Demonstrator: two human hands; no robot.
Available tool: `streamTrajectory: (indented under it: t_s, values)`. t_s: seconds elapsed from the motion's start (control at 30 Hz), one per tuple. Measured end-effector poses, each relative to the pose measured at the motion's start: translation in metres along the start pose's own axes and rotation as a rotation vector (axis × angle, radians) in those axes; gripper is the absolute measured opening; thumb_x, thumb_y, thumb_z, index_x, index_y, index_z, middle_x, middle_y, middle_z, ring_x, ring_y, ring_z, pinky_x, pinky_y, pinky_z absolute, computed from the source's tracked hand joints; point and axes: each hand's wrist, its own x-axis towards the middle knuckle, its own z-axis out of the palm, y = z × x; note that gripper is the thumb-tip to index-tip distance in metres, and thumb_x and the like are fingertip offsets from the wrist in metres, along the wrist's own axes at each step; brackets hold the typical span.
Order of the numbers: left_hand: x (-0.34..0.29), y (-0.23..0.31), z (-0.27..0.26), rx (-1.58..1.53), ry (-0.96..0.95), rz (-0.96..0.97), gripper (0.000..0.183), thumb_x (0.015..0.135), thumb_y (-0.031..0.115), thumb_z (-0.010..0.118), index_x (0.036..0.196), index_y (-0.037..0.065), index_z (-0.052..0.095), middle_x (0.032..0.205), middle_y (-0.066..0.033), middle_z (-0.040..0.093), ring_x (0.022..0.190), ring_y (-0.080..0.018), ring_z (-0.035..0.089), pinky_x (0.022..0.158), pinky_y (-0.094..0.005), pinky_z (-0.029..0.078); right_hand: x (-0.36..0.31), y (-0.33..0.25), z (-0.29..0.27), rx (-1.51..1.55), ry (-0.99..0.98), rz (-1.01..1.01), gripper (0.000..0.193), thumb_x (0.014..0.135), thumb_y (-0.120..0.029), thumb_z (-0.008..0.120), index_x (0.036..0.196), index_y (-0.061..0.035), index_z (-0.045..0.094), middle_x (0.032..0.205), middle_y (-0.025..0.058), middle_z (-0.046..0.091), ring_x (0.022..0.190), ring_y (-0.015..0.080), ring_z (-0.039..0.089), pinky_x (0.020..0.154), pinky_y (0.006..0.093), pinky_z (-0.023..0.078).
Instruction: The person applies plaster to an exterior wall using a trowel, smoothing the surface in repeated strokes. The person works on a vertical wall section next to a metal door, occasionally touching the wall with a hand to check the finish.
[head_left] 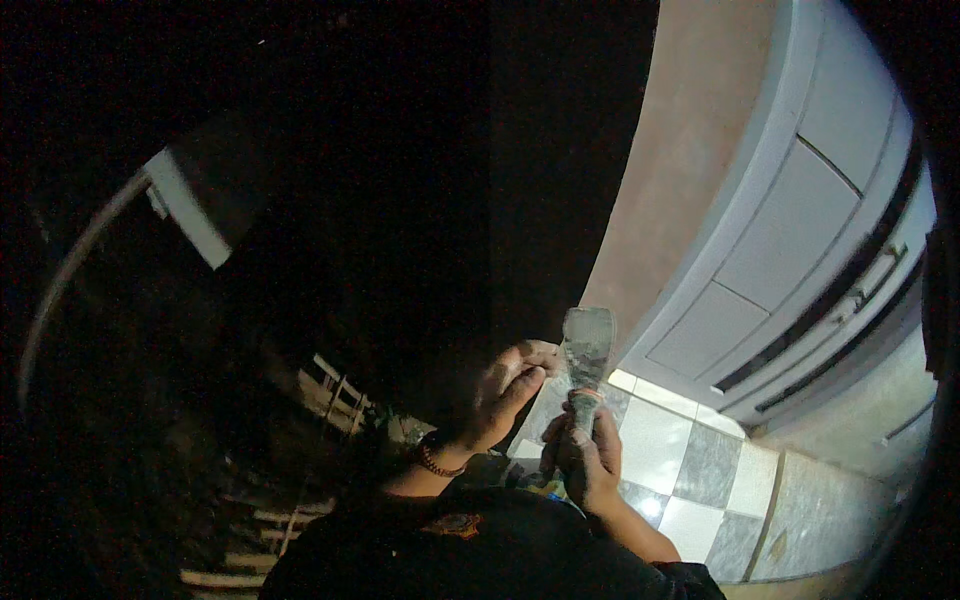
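Observation:
My right hand (pixel 590 460) is wrapped round the handle of a putty knife (pixel 590 335). Its broad blade, smeared grey, points up and away from me. Just left of the blade is my left hand (pixel 510 390), with its fingers curled in toward the thumb and the fingertips close to the blade's edge. Whether they touch the blade, or pinch anything small, I cannot make out. Pale dust or paste marks the left fingers. A beaded bracelet (pixel 440 458) circles my left wrist.
A pale plastered wall (pixel 690 140) rises ahead to the right, beside a light grey panelled door (pixel 790 220) with a handle. Below lies a floor of white and grey checked tiles (pixel 655 445). Wooden slats (pixel 335 395) show dimly in the dark on the left.

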Motion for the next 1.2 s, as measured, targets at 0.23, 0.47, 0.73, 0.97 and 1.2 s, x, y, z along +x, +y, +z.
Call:
streamTrajectory:
  t_s: [0.23,0.47,0.73,0.97,1.2]
  values:
    - [0.031,-0.015,0.019,-0.541,-0.322,-0.329,0.05,0.105,0.045,0.049,0.115,-0.001,0.064,0.093,-0.0107,0.071,0.08,-0.0204,0.068,0.078,-0.0323,0.055,-0.001,0.029,0.042,-0.055,0.18,0.016,0.039,0.104,-0.016,0.049,0.139,-0.0004,0.043,0.104,0.0081,0.051,0.086,0.0149,0.048,0.072,0.0272,0.039]
    - [0.03,-0.015,0.014,-0.49,-0.32,-0.399,0.041,0.107,0.039,0.047,0.105,0.003,0.065,0.088,-0.0077,0.069,0.077,-0.0167,0.067,0.07,-0.0299,0.054,-0.007,0.046,0.061,-0.079,0.322,0.023,0.054,0.104,-0.008,0.046,0.151,0.011,0.029,0.159,0.02,0.032,0.146,0.027,0.032,0.119,0.0371,0.026]
    - [0.036,-0.004,0.017,-0.114,-0.172,-0.05,0.035,0.107,0.035,0.049,0.102,0.005,0.066,0.083,-0.0073,0.069,0.078,-0.019,0.065,0.075,-0.0325,0.052,0.007,0.04,0.061,-0.113,0.229,-0.226,0.061,0.102,-0.005,0.04,0.157,0.0068,0.016,0.163,0.0197,0.025,0.148,0.0245,0.03,0.119,0.0356,0.024]
    - [0.046,0.01,0.021,-0.385,-0.284,-0.428,0.033,0.106,0.03,0.05,0.093,0.004,0.065,0.078,-0.0083,0.067,0.065,-0.0185,0.062,0.063,-0.0319,0.05,0.011,0.033,0.062,-0.187,0.324,-0.271,0.059,0.102,-0.009,0.049,0.153,0.0109,0.026,0.162,0.0236,0.027,0.151,0.0296,0.025,0.121,0.0372,0.019]
    - [0.049,0.016,0.021,-0.438,-0.35,-0.284,0.032,0.106,0.032,0.051,0.095,0.005,0.064,0.076,-0.0058,0.066,0.063,-0.016,0.061,0.06,-0.03,0.05,0.001,0.019,0.07,-0.081,0.352,-0.02,0.05,0.103,-0.013,0.049,0.148,0.0065,0.038,0.149,0.0219,0.045,0.139,0.0294,0.042,0.116,0.0364,0.03]
